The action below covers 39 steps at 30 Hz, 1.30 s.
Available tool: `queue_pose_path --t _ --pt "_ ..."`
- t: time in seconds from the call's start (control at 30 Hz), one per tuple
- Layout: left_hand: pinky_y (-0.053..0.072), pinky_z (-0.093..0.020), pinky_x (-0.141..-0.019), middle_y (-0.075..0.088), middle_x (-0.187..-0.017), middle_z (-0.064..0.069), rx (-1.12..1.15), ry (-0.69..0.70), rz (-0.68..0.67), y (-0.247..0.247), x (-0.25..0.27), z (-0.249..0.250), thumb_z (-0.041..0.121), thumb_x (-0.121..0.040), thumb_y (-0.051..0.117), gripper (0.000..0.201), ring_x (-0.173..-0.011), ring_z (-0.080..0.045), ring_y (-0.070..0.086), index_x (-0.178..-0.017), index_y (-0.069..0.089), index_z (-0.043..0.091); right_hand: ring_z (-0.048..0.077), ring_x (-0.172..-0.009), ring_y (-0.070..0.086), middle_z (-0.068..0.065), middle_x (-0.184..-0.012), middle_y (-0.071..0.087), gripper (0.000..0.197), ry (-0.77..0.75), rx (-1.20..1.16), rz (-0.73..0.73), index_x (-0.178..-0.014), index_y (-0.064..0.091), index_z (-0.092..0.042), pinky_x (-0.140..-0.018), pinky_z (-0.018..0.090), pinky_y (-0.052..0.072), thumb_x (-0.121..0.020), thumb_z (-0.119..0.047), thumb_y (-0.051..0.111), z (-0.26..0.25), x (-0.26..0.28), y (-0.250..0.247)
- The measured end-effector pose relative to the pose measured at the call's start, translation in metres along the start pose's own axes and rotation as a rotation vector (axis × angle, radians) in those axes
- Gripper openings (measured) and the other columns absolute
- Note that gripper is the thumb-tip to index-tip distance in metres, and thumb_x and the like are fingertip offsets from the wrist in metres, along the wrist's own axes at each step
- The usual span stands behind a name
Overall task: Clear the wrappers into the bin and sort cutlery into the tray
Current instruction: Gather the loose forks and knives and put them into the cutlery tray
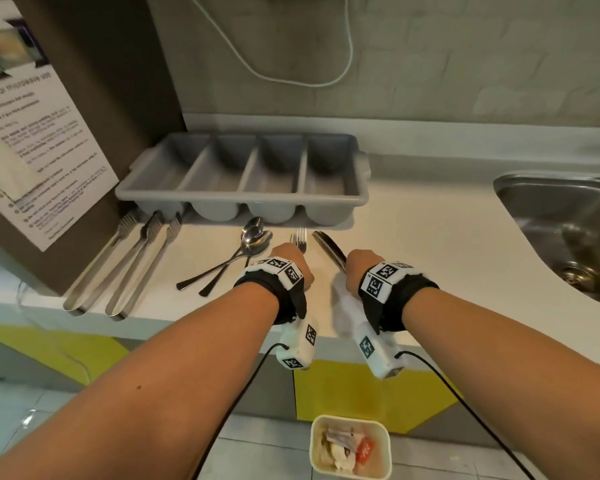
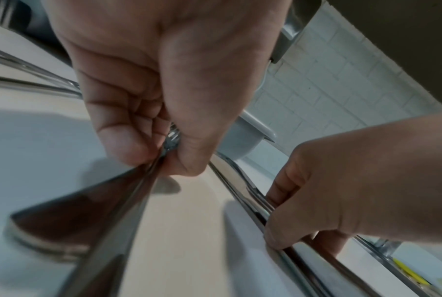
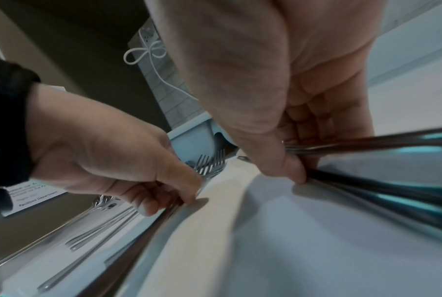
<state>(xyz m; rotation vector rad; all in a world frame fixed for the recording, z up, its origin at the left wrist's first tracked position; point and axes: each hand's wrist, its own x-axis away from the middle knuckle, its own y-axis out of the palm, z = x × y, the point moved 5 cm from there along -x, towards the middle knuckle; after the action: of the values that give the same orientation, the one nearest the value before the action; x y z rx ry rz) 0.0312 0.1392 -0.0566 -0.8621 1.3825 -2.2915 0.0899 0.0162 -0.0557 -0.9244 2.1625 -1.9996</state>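
Observation:
The grey four-compartment cutlery tray (image 1: pixel 243 199) stands empty at the back of the counter. My left hand (image 1: pixel 289 260) pinches the handles of small forks (image 1: pixel 301 238) lying on the counter; the grip shows close up in the left wrist view, thumb and fingers (image 2: pixel 128 148) on the fork handles (image 2: pixel 128 193). My right hand (image 1: pixel 360 268) grips the handles of table knives (image 1: pixel 329 248), blades pointing toward the tray. The right wrist view has the right hand (image 3: pixel 294 170) on the knife handles (image 3: pixel 372 143) and the left hand (image 3: pixel 149 180) beside the fork tines (image 3: pixel 211 165).
Several long forks (image 1: pixel 125 265) lie at the counter's left by a brown panel with a notice. Spoons (image 1: pixel 253 239) lie crossed just left of my left hand. A steel sink (image 1: pixel 568 233) is to the right. On the floor stands a cream bin (image 1: pixel 350 448) holding wrappers.

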Motion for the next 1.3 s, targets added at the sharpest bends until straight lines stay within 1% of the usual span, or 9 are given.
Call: queue_pose_path --t 0.2,0.33,0.67,0.8,0.93,1.0,1.07,1.17,1.3 --pt "0.045 -0.027 -0.064 0.057 -0.084 -0.007 -0.009 -0.022 0.022 0.002 0.006 -0.002 0.017 -0.082 0.067 0.025 -0.075 -0.027 0.055 -0.103 0.063 0.004 0.032 -0.107 0.064 0.016 -0.116 0.066 0.028 -0.077 0.119 0.039 -0.114 0.060 -0.004 -0.091 0.037 0.054 -0.088 -0.004 0.049 -0.003 0.011 0.001" --pt "0.044 -0.027 -0.066 0.057 -0.086 -0.008 0.002 -0.034 0.010 0.004 0.007 -0.008 0.017 -0.084 0.065 0.024 -0.076 -0.026 0.055 -0.104 0.063 0.003 0.032 -0.115 0.059 0.018 -0.123 0.060 0.034 -0.070 0.185 0.042 -0.120 0.056 -0.003 -0.096 0.041 0.051 -0.087 -0.001 0.050 -0.002 0.016 -0.003" --pt "0.046 -0.027 -0.069 0.059 -0.089 -0.007 0.024 -0.033 -0.003 0.005 0.004 -0.019 0.023 -0.087 0.062 0.023 -0.079 -0.022 0.055 -0.102 0.062 0.005 0.031 -0.108 0.062 0.014 -0.120 0.062 0.028 -0.211 0.291 -0.061 -0.117 0.057 -0.002 -0.086 0.034 0.051 -0.092 -0.009 0.047 0.001 0.015 -0.003" --pt "0.046 -0.026 -0.064 0.058 -0.080 -0.005 0.005 -0.038 -0.013 0.004 0.005 -0.019 0.022 -0.086 0.062 0.014 -0.076 -0.021 0.055 -0.084 0.057 0.009 0.031 -0.107 0.063 0.013 -0.119 0.061 0.028 -0.207 0.288 -0.086 -0.118 0.055 -0.004 -0.089 0.035 0.052 -0.092 -0.010 0.047 0.002 0.007 0.004" --pt "0.039 -0.022 -0.049 0.052 -0.060 0.000 0.037 -0.041 -0.023 0.000 0.007 -0.020 0.018 -0.084 0.060 0.027 -0.062 -0.017 0.053 -0.061 0.046 0.013 0.031 -0.088 0.068 0.009 -0.095 0.065 0.027 -0.166 0.237 -0.089 -0.107 0.059 -0.007 -0.082 0.038 0.058 -0.081 -0.013 0.057 0.007 -0.013 0.010" --pt "0.039 -0.022 -0.051 0.052 -0.062 0.000 0.073 -0.023 -0.041 -0.002 0.009 -0.020 0.019 -0.085 0.060 0.028 -0.066 -0.018 0.054 -0.061 0.046 0.014 0.033 -0.088 0.066 0.009 -0.093 0.064 0.030 -0.134 0.197 -0.098 -0.106 0.061 -0.007 -0.085 0.040 0.056 -0.078 -0.016 0.060 0.012 -0.018 0.011" --pt "0.042 -0.022 -0.054 0.056 -0.065 -0.001 0.119 0.006 -0.057 -0.005 0.010 -0.020 0.018 -0.086 0.059 0.029 -0.070 -0.020 0.058 -0.060 0.048 0.014 0.034 -0.104 0.064 0.012 -0.111 0.065 0.029 -0.122 0.154 -0.124 -0.111 0.060 -0.004 -0.087 0.032 0.051 -0.085 -0.018 0.059 0.013 -0.010 0.002" --pt "0.057 -0.036 -0.077 0.068 -0.079 -0.014 0.209 0.056 -0.055 -0.011 0.015 -0.019 0.015 -0.088 0.057 0.030 -0.080 -0.029 0.068 -0.060 0.049 0.013 0.031 -0.112 0.060 0.016 -0.122 0.062 0.031 -0.134 0.099 -0.172 -0.116 0.058 0.001 -0.084 0.030 0.047 -0.091 -0.016 0.054 0.023 -0.002 -0.005" --pt "0.058 -0.043 -0.085 0.072 -0.082 -0.019 0.327 0.088 -0.016 -0.020 0.019 -0.017 0.013 -0.089 0.057 0.026 -0.074 -0.027 0.069 -0.063 0.055 0.010 0.025 -0.087 0.052 0.007 -0.085 0.058 0.010 -0.193 0.035 -0.208 -0.081 0.055 -0.009 -0.062 0.026 0.038 -0.088 -0.015 0.052 0.034 0.000 -0.004"
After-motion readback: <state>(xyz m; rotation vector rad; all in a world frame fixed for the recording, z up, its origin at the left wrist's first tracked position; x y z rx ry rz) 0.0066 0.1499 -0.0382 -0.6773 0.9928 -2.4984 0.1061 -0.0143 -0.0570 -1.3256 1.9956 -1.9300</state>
